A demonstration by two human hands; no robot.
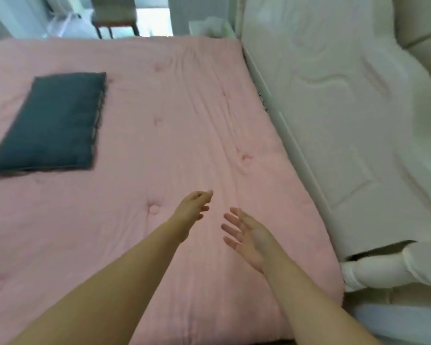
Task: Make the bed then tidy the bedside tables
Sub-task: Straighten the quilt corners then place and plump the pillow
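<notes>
**Both hands free above a nearly smooth pink quilt**

The pink quilt (159, 135) is spread flat across the bed, reaching the white carved headboard (334, 120) at 3 o'clock. A dark grey pillow (50, 123) lies on it at 10 o'clock, well away from the headboard and skewed. Both arms reach out from 6 o'clock. The left hand (193, 207) has its fingers loosely curled and grasps nothing; the right hand (246, 232) is spread, palm turned inward, also empty. Both hover over the quilt near its headboard edge, and whether either touches the fabric cannot be told.

Long creases run through the quilt from 12 o'clock down toward the hands. Pressing them flat toward the headboard could bunch fabric in the gap against the frame; a one-sided tug could drag the whole quilt askew and shift the pillow with it. The pillow probably belongs at the headboard, so it likely needs moving. No bedside table is clearly visible, apart from something white and blurred at 12 o'clock.
</notes>
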